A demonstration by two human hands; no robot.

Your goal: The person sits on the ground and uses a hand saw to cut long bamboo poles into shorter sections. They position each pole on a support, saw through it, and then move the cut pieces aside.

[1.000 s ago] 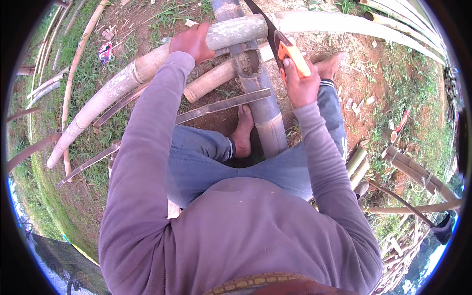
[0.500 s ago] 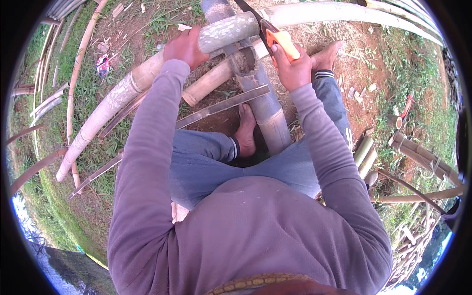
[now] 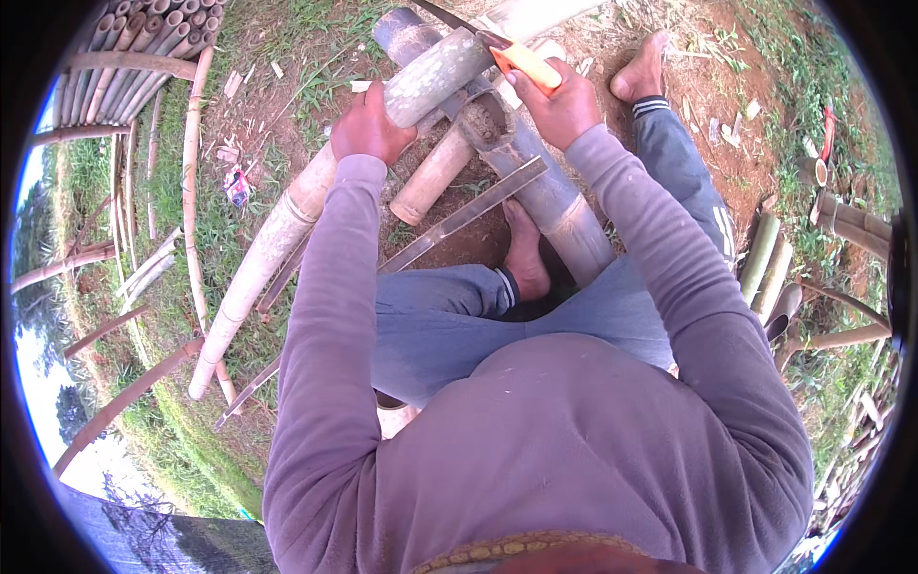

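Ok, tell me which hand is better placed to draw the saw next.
Right hand, most likely: it holds the orange-handled saw at the bamboo pole, while the left hand is clasped over that pole.

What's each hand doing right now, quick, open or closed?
Left hand: closed over the bamboo pole, holding it.
Right hand: closed, holding the orange-handled saw.

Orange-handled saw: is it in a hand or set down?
In hand: the right hand is wrapped around the orange handle, and the dark blade extends across the bamboo pole.
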